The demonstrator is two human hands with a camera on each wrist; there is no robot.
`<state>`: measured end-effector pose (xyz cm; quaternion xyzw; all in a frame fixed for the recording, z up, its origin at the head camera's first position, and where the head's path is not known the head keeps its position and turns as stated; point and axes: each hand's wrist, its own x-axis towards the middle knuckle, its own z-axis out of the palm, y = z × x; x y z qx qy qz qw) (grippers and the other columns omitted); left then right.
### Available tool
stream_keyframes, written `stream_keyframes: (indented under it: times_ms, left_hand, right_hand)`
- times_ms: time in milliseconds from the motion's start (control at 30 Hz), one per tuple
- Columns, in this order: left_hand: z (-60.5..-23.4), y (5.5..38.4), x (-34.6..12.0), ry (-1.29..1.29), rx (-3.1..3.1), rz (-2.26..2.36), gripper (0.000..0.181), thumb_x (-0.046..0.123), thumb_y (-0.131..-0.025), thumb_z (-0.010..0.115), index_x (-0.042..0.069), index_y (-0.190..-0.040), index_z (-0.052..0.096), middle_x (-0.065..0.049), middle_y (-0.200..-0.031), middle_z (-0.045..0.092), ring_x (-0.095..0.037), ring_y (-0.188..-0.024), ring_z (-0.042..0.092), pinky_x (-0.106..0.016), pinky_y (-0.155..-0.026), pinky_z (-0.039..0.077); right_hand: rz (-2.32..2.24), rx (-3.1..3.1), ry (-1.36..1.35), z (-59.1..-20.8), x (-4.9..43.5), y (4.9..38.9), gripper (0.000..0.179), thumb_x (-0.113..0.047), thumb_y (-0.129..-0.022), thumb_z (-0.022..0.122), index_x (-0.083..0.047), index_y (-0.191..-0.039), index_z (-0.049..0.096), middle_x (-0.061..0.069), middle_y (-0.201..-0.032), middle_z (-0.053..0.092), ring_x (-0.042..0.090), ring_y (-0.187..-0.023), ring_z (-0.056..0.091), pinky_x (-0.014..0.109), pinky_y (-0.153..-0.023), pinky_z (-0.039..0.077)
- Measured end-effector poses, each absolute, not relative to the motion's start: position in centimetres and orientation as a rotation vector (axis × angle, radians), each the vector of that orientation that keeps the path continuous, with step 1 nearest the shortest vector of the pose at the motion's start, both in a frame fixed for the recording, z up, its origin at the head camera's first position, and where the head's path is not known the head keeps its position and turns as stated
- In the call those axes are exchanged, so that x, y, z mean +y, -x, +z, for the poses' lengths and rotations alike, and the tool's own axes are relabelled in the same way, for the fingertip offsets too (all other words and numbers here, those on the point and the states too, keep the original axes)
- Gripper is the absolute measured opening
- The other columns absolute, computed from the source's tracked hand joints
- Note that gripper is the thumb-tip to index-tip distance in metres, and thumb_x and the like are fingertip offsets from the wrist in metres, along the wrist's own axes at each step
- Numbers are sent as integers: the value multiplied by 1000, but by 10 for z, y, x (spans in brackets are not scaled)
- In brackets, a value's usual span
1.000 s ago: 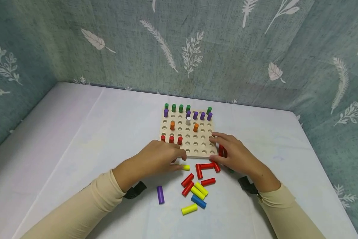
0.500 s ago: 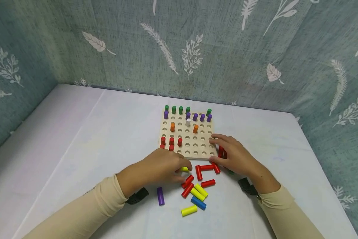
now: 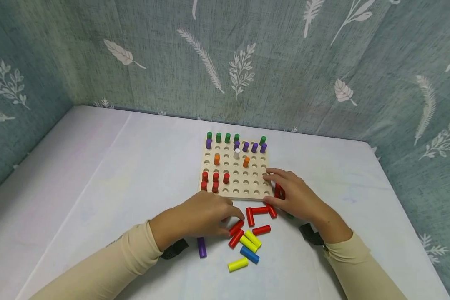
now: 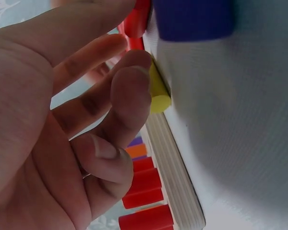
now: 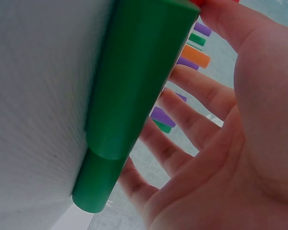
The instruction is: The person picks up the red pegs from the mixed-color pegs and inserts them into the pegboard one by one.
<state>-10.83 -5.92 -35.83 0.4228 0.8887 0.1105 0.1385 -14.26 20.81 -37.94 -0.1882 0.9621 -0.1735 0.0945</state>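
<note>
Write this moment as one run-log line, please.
left hand: at loose red peg, grip unclear | right hand: at right edge of pegboard, partly filled | blue peg: lying on table

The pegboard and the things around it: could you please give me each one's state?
Pegboard: flat, partly filled
Green pegs in pegboard: standing
Purple pegs in pegboard: standing
White peg: standing
Orange pegs: standing
Red pegs in pegboard: standing
Loose red pegs in front: lying
Yellow pegs: lying
Blue peg: lying
Loose purple peg: lying
Loose green pegs: lying
Left hand: at a red peg; grip unclear
Right hand: fingers spread at pegboard's edge
</note>
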Motion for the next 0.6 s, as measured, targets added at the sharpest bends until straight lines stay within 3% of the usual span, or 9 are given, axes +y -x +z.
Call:
stream_keyframes:
  times_ms: [600]
  left_hand:
    - [-364,108,-58,-1266,2576,280,43,41,-81,83,28,-120,72,13,-73,57,-4,-64,48,-19,-57,40]
  right_hand:
    - [-519,2854,553,-380,208,142,72,-39,-85,78,-21,-149,48,6,-160,37,36,-144,36,60,-106,44]
